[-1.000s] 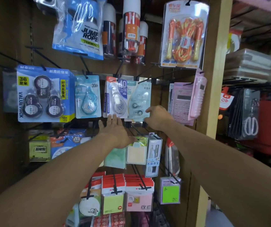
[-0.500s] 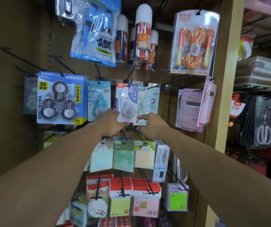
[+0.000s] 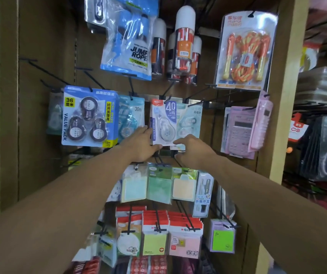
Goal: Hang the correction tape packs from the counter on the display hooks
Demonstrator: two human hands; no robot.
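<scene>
While both arms reach up to the brown display board point(image 3: 45, 135), the correction tape pack point(image 3: 163, 123), white with a "40" label, hangs on a black display hook point(image 3: 166, 95) in the middle row. Left hand point(image 3: 142, 146): thumb under the pack's lower edge, fingers extended up beside its left side, the grip pinching the lower left corner. Right hand point(image 3: 193, 148): fingers curled at the pack's lower right corner; whether this grip pinches the card or only touches it cannot be told. Behind and right: a pale green tape pack point(image 3: 191, 121). Left neighbours: a teal "30m" pack point(image 3: 132, 119) and a blue value pack point(image 3: 90, 117) of three tapes. Above: a jump rope bag point(image 3: 131, 42). Right: pink calculators point(image 3: 245, 127). Below: sticky note pads point(image 3: 158, 184).
</scene>
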